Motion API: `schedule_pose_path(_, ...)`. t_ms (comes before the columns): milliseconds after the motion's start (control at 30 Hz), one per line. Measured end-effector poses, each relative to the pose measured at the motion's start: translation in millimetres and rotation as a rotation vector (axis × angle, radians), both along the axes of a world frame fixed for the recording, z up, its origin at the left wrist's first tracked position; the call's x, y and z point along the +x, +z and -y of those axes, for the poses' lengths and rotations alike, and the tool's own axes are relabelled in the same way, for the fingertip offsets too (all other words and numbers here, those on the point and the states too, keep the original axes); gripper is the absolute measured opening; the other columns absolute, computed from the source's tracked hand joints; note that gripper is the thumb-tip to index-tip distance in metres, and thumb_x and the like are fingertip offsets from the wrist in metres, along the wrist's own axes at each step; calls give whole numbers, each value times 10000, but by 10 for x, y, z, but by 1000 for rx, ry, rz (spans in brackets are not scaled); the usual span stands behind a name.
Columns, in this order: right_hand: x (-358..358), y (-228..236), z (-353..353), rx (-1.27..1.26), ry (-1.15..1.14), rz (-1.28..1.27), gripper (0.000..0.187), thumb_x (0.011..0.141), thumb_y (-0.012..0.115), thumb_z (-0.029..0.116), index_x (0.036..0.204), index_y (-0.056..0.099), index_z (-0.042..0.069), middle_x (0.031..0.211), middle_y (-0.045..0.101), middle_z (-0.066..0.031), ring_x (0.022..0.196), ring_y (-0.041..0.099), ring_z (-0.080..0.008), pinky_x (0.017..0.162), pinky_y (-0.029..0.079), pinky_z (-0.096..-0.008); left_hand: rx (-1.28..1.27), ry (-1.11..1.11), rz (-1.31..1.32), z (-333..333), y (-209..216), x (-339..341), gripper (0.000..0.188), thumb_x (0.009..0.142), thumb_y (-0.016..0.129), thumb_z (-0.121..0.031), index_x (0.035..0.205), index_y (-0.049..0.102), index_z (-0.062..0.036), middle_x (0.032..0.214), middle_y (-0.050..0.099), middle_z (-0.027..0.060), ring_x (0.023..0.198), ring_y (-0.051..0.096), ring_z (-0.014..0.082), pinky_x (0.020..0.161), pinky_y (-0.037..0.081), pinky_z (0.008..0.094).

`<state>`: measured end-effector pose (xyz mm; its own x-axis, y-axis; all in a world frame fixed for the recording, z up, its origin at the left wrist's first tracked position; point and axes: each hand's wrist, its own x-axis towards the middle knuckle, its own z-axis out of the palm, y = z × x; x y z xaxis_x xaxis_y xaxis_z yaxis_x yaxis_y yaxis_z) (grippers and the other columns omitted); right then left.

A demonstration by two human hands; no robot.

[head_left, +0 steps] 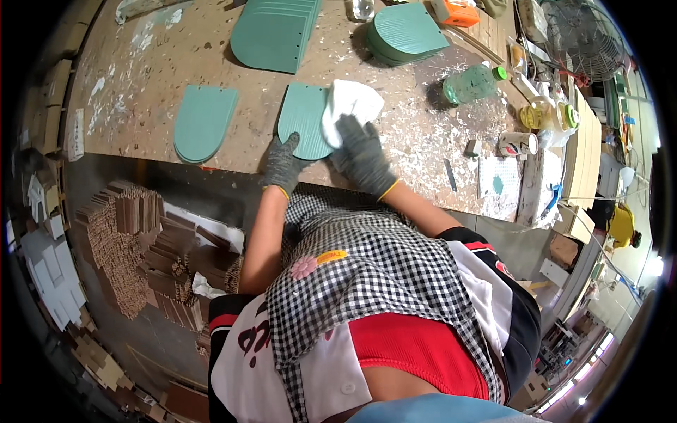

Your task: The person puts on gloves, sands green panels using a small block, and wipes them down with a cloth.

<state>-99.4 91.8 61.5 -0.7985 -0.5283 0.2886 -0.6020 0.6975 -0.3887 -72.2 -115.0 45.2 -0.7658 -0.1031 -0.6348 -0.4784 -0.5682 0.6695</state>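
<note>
A green panel point(300, 116) with a rounded near end and fine ridges lies at the table's near edge. My left hand point(283, 163), in a grey knitted glove, grips its rounded end at the lower left. A bunched white cloth point(355, 102) covers the panel's right side. On the cloth's lower part rests my right hand point(363, 156), gloved the same way, with its fingers bent over the fabric; its thumb is hard to make out. Another green panel point(203, 121) of the same shape lies flat to the left, apart from both hands.
Farther back are a fanned stack of green panels point(271, 35) and a second stack point(405, 32). To the right stand a green-capped bottle point(471, 84) and a paper cup point(518, 144). The worktable point(141, 92) bears paint marks and shavings. Cardboard pieces point(134, 247) are piled below left.
</note>
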Motion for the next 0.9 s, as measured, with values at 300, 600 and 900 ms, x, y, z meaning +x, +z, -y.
schedule_pose_path(300,127,-148,53,130,346,123,711,888,629,336,1505,406,62,1573,365,-189,1490,295,-325,1245,125,-533,257,304,167,-2,-531,42,490,1058,474,-300,1456,411,-21,1424,515,215,1265,537,388,977,522,520)
schedule_pose_path(600,350,52,261,180,438,117,610,937,597,263,1503,430,106,1580,383,-132,1488,319,-286,1236,195,-493,-1043,-560,-127,115,-501,124,556,1036,519,-314,1464,384,14,1395,554,172,1240,572,309,936,540,460)
schedule_pose_path(900,-920,-162,-434,-297,-83,201,264,877,616,103,1121,711,69,1089,714,-184,941,699,-349,873,565,-406,25,108,136,21,-23,0,510,991,587,-147,1428,401,41,1311,547,245,1110,625,407,764,649,511)
